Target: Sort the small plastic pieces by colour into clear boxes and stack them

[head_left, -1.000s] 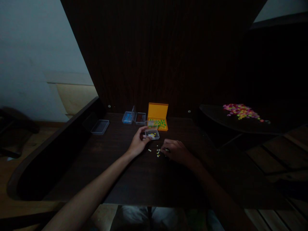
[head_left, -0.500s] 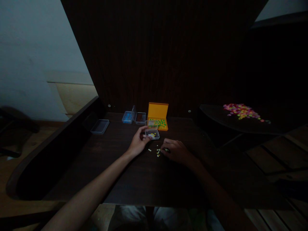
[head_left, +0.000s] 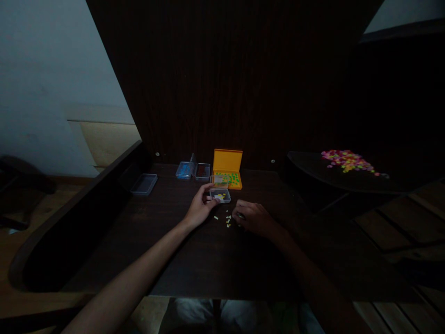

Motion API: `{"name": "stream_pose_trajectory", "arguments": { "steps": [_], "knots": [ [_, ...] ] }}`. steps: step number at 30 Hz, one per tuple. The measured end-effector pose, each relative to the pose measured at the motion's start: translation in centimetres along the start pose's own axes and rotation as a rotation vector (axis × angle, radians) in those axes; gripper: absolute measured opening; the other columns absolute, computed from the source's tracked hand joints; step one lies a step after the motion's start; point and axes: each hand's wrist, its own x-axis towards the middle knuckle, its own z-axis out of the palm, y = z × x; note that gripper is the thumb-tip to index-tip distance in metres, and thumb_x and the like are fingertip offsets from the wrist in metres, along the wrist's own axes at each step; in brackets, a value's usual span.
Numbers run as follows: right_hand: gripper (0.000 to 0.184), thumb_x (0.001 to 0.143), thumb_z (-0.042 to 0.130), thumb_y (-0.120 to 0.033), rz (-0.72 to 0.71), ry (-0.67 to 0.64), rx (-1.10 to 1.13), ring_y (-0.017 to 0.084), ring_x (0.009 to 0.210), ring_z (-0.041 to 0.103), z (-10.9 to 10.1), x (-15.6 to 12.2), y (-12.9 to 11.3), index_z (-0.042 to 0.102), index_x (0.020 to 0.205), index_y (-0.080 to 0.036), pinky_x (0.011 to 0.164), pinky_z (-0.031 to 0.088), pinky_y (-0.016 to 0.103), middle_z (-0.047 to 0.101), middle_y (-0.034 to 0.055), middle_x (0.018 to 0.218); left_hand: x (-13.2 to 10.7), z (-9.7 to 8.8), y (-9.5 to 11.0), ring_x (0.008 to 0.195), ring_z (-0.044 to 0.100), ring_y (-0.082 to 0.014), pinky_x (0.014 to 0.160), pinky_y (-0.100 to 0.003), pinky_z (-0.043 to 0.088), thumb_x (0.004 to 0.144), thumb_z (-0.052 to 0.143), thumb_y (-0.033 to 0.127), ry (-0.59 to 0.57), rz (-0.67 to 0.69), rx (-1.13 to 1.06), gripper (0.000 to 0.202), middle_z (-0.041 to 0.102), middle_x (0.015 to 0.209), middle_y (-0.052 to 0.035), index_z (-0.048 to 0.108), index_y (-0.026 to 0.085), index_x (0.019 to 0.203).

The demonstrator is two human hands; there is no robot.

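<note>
The scene is dim. My left hand (head_left: 200,207) rests on the dark table (head_left: 194,260), its thumb and fingers around the left side of a small clear box (head_left: 220,195) that holds a few yellow bits. My right hand (head_left: 252,217) lies just right of several small yellow and green pieces (head_left: 227,220) scattered on the table. Its fingers are curled and pinched at the pieces, and what they hold is too small to make out.
Behind the clear box stands an open orange case (head_left: 227,168) with green pieces inside. Two small clear boxes (head_left: 193,170) sit to its left and a flat clear tray (head_left: 143,183) further left. A pile of pink and yellow pieces (head_left: 347,161) lies on a side surface at right.
None beyond a slight shift of the view; both hands stay where they were.
</note>
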Motion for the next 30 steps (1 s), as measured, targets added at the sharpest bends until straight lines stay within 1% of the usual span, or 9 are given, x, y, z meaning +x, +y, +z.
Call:
{"name": "stream_pose_trajectory", "arguments": {
  "steps": [5, 7, 10, 13, 17, 21, 26, 28, 30],
  "knots": [
    [0.015, 0.088, 0.055, -0.024, -0.016, 0.169, 0.151, 0.012, 0.068, 0.054, -1.8, 0.8, 0.4, 0.068, 0.083, -0.019, 0.063, 0.037, 0.023, 0.060, 0.0012, 0.075, -0.3, 0.2, 0.2, 0.072, 0.063, -0.0133, 0.071, -0.027, 0.052, 0.070, 0.074, 0.021, -0.028, -0.010, -0.008, 0.057, 0.067, 0.089, -0.0019, 0.052, 0.019, 0.122],
    [0.017, 0.088, 0.056, -0.025, -0.029, 0.198, 0.156, 0.012, 0.064, 0.052, -2.4, 1.5, 0.4, 0.070, 0.082, -0.018, 0.061, 0.036, 0.023, 0.058, 0.0005, 0.069, -0.5, 0.3, 0.0, 0.069, 0.062, -0.0116, 0.068, -0.025, 0.052, 0.068, 0.075, 0.020, -0.058, -0.008, -0.023, 0.058, 0.067, 0.090, -0.0021, 0.053, 0.019, 0.121],
    [0.017, 0.086, 0.056, -0.023, -0.044, 0.173, 0.119, 0.012, 0.062, 0.052, -2.8, 2.8, -0.1, 0.071, 0.082, -0.018, 0.059, 0.035, 0.023, 0.062, 0.0010, 0.069, -0.7, 0.6, -0.3, 0.071, 0.062, -0.0102, 0.068, -0.024, 0.052, 0.066, 0.079, 0.021, -0.145, 0.009, -0.073, 0.059, 0.066, 0.102, -0.0050, 0.053, 0.019, 0.119],
    [0.017, 0.084, 0.057, -0.021, -0.046, 0.109, 0.059, 0.014, 0.067, 0.058, -2.7, 4.0, -0.8, 0.074, 0.087, -0.019, 0.064, 0.038, 0.024, 0.069, 0.0026, 0.076, -1.0, 0.9, -0.4, 0.074, 0.062, -0.0097, 0.070, -0.024, 0.052, 0.065, 0.080, 0.022, -0.224, 0.040, -0.116, 0.058, 0.062, 0.109, -0.0067, 0.054, 0.018, 0.116],
    [0.019, 0.083, 0.058, -0.020, -0.031, 0.034, -0.033, 0.017, 0.077, 0.063, -2.4, 4.8, -1.3, 0.076, 0.088, -0.022, 0.070, 0.041, 0.026, 0.074, 0.0043, 0.088, -1.3, 1.2, -0.3, 0.074, 0.061, -0.0095, 0.074, -0.025, 0.052, 0.065, 0.081, 0.021, -0.259, 0.039, -0.128, 0.057, 0.062, 0.103, -0.0044, 0.054, 0.018, 0.115],
    [0.023, 0.085, 0.056, -0.025, -0.031, -0.014, -0.061, 0.019, 0.082, 0.065, -2.4, 4.6, -1.0, 0.077, 0.094, -0.024, 0.073, 0.043, 0.027, 0.075, 0.0054, 0.092, -1.4, 1.3, -0.2, 0.072, 0.060, -0.0086, 0.074, -0.026, 0.051, 0.064, 0.081, 0.022, -0.268, 0.007, -0.135, 0.058, 0.061, 0.106, -0.0044, 0.054, 0.019, 0.115],
    [0.026, 0.085, 0.056, -0.028, -0.051, 0.028, 0.010, 0.018, 0.076, 0.065, -2.5, 3.9, -0.4, 0.076, 0.100, -0.023, 0.067, 0.042, 0.026, 0.075, 0.0057, 0.091, -1.3, 1.2, -0.2, 0.073, 0.061, -0.0090, 0.072, -0.026, 0.051, 0.064, 0.081, 0.023, -0.262, 0.007, -0.138, 0.058, 0.060, 0.108, -0.0050, 0.054, 0.019, 0.115],
    [0.025, 0.085, 0.056, -0.027, -0.051, 0.070, 0.066, 0.016, 0.070, 0.064, -2.6, 3.6, -0.1, 0.076, 0.098, -0.021, 0.063, 0.041, 0.025, 0.075, 0.0050, 0.087, -1.2, 1.2, -0.2, 0.071, 0.060, -0.0086, 0.071, -0.025, 0.051, 0.064, 0.081, 0.023, -0.254, 0.010, -0.134, 0.057, 0.061, 0.107, -0.0048, 0.055, 0.019, 0.114],
    [0.025, 0.084, 0.056, -0.028, -0.061, 0.113, 0.134, 0.013, 0.061, 0.059, -2.7, 3.2, 0.1, 0.076, 0.094, -0.019, 0.058, 0.038, 0.023, 0.072, 0.0037, 0.076, -1.0, 1.1, -0.3, 0.070, 0.060, -0.0084, 0.069, -0.024, 0.050, 0.063, 0.082, 0.023, -0.241, 0.011, -0.123, 0.058, 0.061, 0.107, -0.0050, 0.055, 0.019, 0.114]
  ]
}}
